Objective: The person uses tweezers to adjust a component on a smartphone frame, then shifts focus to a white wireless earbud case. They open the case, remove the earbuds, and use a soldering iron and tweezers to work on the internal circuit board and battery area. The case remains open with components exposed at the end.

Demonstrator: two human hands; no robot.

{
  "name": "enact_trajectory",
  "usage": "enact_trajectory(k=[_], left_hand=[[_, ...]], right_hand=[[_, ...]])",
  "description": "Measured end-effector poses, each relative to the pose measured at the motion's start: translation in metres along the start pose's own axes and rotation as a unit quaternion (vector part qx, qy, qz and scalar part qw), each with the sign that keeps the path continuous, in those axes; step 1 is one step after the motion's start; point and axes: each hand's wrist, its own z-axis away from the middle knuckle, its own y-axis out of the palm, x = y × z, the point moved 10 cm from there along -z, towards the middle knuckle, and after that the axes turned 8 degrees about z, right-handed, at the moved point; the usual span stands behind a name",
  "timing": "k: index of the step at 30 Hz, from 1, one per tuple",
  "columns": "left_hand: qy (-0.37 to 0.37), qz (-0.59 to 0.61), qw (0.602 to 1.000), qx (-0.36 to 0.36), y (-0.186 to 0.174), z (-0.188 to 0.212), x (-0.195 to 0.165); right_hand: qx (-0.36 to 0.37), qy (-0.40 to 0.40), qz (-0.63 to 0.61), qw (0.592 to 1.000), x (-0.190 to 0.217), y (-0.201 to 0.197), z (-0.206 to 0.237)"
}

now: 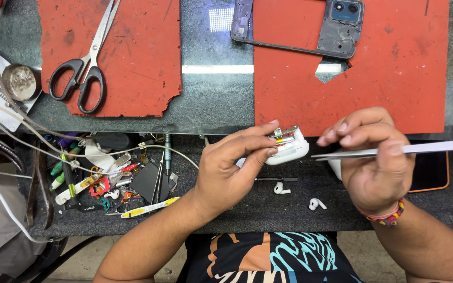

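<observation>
My left hand (232, 165) grips a small white earbud charging case (289, 148), opened up so metal parts and coloured wires show at its top. My right hand (376, 157) pinches a pair of metal tweezers (425, 148); their tips point left and stop just right of the case, not touching it. Two loose white earbuds lie on the dark lower shelf below the hands, one (280, 188) under the case and one (316, 204) further right.
Two red mats (132, 78) (394, 78) lie on the glass bench top. Black-handled scissors (82, 68) rest on the left mat, a stripped phone frame (310, 26) on the right one. A heap of small tools and cables (111, 178) fills the left shelf.
</observation>
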Motion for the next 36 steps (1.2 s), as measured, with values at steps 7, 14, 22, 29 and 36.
enact_trajectory(k=[7, 14, 22, 29, 36], left_hand=[[0.024, -0.01, 1.0, 0.001, -0.001, 0.0, -0.004], [0.024, -0.012, 1.0, -0.002, -0.001, 0.0, -0.003], [0.024, -0.011, 1.0, -0.003, -0.002, 0.0, -0.002], [-0.014, 0.04, 0.999, -0.019, -0.004, 0.001, 0.009], [-0.077, 0.159, 0.984, -0.025, -0.002, 0.004, 0.025]], right_hand=[[0.077, 0.025, -0.127, 0.989, -0.002, 0.012, -0.005], [0.126, -0.026, 0.131, 0.983, 0.014, 0.027, -0.002], [0.141, -0.09, 0.293, 0.942, 0.021, 0.035, -0.009], [0.166, -0.201, 0.336, 0.905, 0.041, 0.055, -0.007], [0.192, -0.257, 0.355, 0.878, 0.051, 0.063, -0.002]])
